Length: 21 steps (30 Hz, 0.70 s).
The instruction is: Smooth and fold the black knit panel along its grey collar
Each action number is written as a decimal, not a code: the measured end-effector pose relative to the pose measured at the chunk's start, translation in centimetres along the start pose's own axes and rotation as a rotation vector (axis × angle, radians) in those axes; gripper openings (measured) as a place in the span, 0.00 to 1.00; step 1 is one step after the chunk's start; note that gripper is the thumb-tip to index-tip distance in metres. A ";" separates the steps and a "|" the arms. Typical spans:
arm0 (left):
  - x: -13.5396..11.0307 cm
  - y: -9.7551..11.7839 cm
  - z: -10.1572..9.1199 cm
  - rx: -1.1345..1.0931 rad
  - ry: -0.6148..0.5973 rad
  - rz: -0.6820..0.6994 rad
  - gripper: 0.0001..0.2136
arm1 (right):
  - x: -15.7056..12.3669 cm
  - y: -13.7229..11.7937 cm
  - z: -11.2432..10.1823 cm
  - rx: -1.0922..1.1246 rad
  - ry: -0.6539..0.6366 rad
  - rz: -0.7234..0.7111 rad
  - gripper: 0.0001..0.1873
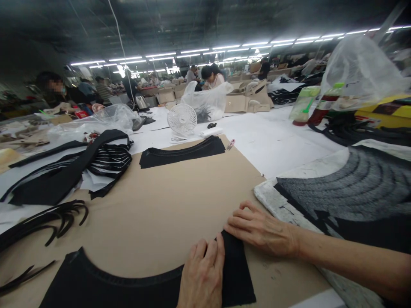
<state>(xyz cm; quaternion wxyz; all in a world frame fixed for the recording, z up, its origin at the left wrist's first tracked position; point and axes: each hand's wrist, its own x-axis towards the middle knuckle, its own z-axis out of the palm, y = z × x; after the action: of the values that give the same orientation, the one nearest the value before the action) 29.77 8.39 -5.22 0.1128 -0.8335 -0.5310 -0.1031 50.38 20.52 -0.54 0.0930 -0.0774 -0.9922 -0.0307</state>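
A black curved fabric piece (105, 284) lies at the near edge of a brown paperboard sheet (167, 201). My left hand (202, 276) rests flat on its right end, fingers together and stretched out. My right hand (258, 229) lies flat beside it, fingertips touching the piece's upper right corner. Neither hand grips anything. A second black curved piece (181, 153) lies at the far end of the sheet.
Thin black curved strips (48, 222) lie at the left. Black striped fabric pieces (80, 167) are piled further left. A grey patterned stack (349, 188) sits at the right. A small white fan (182, 119), plastic bags and bottles (324, 105) stand behind. Other people work at far tables.
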 end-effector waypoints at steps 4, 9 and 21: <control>0.1 0.0 0.0 -0.008 0.005 -0.010 0.27 | -0.5 0.0 0.0 0.048 0.050 0.141 0.19; 0.2 -0.1 0.0 -0.022 0.029 0.010 0.28 | -0.7 -0.8 -0.2 0.124 0.066 0.190 0.24; -0.1 -0.2 -0.4 -0.018 0.058 0.005 0.28 | -0.8 -4.2 -0.7 0.253 0.107 0.472 0.11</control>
<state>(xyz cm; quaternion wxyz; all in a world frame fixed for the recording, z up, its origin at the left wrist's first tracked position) 29.54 8.27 -4.88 0.1211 -0.8324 -0.5244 -0.1317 50.57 16.20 -0.21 0.1588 -0.2926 -0.9363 0.1118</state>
